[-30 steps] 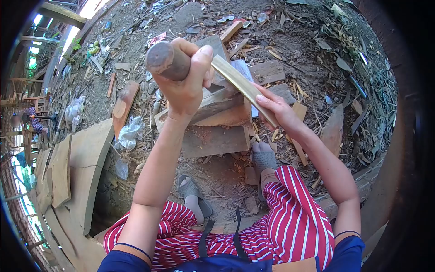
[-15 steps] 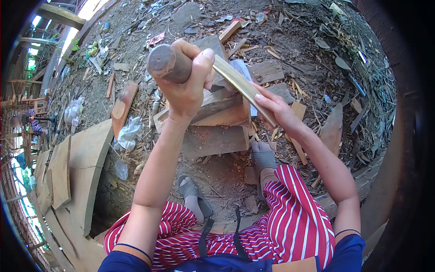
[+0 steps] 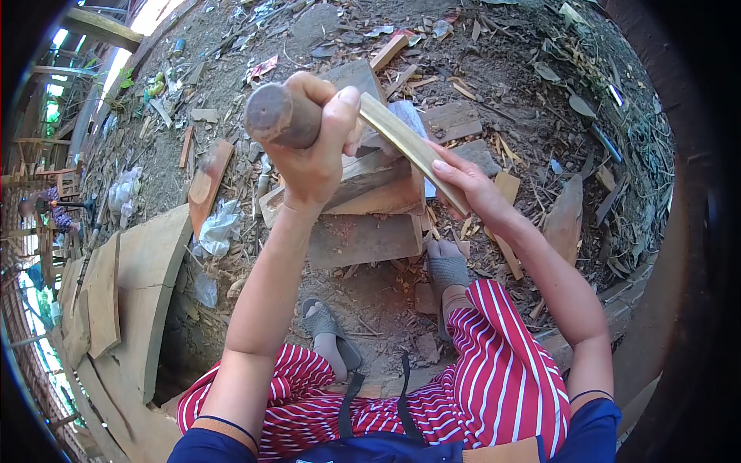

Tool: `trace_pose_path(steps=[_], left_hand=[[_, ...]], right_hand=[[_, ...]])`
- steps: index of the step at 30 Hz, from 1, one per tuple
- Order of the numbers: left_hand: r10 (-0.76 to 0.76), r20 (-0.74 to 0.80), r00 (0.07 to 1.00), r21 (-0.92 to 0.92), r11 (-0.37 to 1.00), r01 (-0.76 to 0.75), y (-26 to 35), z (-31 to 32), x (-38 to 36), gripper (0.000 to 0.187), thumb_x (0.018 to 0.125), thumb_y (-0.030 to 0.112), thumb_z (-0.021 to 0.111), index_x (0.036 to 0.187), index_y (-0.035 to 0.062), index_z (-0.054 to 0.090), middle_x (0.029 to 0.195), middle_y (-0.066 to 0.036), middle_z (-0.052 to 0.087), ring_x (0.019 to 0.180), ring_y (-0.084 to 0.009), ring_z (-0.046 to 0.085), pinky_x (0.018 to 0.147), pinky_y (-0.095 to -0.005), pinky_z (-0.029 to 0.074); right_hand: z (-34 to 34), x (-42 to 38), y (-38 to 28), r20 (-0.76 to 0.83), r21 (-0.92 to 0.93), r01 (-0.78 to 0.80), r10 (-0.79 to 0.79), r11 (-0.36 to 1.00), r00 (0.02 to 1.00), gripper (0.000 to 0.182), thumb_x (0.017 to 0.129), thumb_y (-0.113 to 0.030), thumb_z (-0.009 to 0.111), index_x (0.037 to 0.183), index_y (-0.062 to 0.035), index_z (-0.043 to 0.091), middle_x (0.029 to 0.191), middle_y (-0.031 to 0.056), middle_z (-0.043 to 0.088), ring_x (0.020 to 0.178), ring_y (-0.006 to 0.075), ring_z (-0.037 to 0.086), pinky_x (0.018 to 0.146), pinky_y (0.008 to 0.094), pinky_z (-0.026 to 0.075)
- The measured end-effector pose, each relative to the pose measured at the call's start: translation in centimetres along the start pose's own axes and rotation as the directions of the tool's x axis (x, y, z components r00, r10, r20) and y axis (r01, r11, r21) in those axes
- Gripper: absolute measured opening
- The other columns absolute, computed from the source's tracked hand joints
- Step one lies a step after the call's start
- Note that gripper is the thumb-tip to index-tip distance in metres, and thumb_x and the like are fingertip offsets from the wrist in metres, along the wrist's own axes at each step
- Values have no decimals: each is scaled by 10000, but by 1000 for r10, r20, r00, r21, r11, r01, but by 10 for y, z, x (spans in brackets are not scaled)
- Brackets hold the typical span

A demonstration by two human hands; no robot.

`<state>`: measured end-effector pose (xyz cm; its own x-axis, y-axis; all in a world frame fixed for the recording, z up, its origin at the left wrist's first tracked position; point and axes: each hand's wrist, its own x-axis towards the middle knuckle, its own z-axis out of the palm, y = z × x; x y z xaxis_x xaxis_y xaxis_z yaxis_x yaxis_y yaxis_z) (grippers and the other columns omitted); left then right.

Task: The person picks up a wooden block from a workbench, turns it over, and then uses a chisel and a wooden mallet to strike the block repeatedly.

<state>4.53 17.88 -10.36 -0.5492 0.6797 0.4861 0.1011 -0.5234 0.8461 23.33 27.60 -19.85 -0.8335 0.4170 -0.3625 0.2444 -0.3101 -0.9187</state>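
My left hand (image 3: 312, 166) is closed around a thick, round wooden handle (image 3: 284, 116), whose blunt end points up toward me. The far part of this tool is hidden behind the hand, so its head or blade cannot be made out. In my right hand (image 3: 480, 191) is a narrow, pale wooden strip (image 3: 409, 145), gripped near its lower end with the thumb on top. The strip slants up to the left, its upper end close to my left thumb. Below both hands lies a rough split wood block (image 3: 378, 189), with a flat board (image 3: 367, 241) nearer my feet.
Large planks (image 3: 147, 285) lean at the left. A reddish wood piece (image 3: 210, 185) and a plastic bag (image 3: 220, 231) lie beside them. Wood offcuts (image 3: 451, 121), chips and litter cover the dirt around my sandaled feet (image 3: 448, 270). A dark post (image 3: 679, 193) stands at the right.
My left hand and the round handle have shifted slightly left and down. My right hand and the wooden strip are in nearly the same place.
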Motion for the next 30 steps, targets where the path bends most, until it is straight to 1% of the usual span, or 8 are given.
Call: trace_pose_path(steps=[10,13,15,22,24,26,28,30], left_hand=[[7,14,1000,94,996,-8,2,0,-6,125,886,-4,527,786,24,457,553,-51,465,409,-111,422,423,-289,411],[20,-4,1000,116,993,-19,-1,2,-4,120,881,-15,529,790,23,460,546,-46,465,406,-107,423,412,-287,403],[53,-5,999,34,998,-53,-6,3,-5,195,851,-13,641,721,50,510,555,12,509,434,-49,491,388,-208,368],[-29,-79,996,41,999,32,-5,4,4,201,841,8,666,698,52,531,541,18,527,433,-44,503,394,-200,382],[-9,-72,997,42,999,12,-4,3,7,190,837,7,663,698,48,540,549,13,541,435,-48,506,398,-203,388],[-20,-36,999,163,986,26,-1,4,8,173,861,14,595,738,39,477,534,-17,479,405,-88,442,399,-250,375],[-6,-57,998,122,992,13,-5,2,8,174,856,4,596,733,42,478,538,-11,479,401,-84,438,390,-247,365],[-21,-54,998,162,986,29,-7,2,6,185,852,-3,598,727,47,470,538,-1,472,400,-82,437,386,-245,356]], right_hand=[[0,0,-1,14,23,-17,17,1000,1000,575,963,-431,517,1473,-183,424,753,-3,527,515,46,499,419,192,387],[0,1,2,5,26,-21,21,999,1000,576,963,-422,514,1476,-179,416,709,-8,512,488,47,494,408,198,384],[-2,3,5,15,45,-9,8,999,1000,576,963,-408,512,1481,-179,407,685,-12,504,473,46,491,400,202,380],[4,1,-2,-35,50,-34,36,998,999,567,959,-393,523,1473,-176,420,647,-17,506,445,54,483,393,206,376],[3,5,-12,-33,-25,-30,29,999,999,558,960,-397,527,1462,-172,439,723,14,572,473,48,486,397,205,370],[15,5,-49,-297,-141,149,-186,979,937,543,957,-398,548,1437,-154,475,837,51,638,507,52,489,404,211,372],[25,-14,-115,-312,-275,403,-477,873,821,516,953,-366,575,1405,-123,513,943,75,672,567,68,541,471,218,428],[40,-33,-164,-256,-432,735,-852,523,456,489,951,-313,595,1380,-88,532,924,50,679,641,80,588,564,232,482]])
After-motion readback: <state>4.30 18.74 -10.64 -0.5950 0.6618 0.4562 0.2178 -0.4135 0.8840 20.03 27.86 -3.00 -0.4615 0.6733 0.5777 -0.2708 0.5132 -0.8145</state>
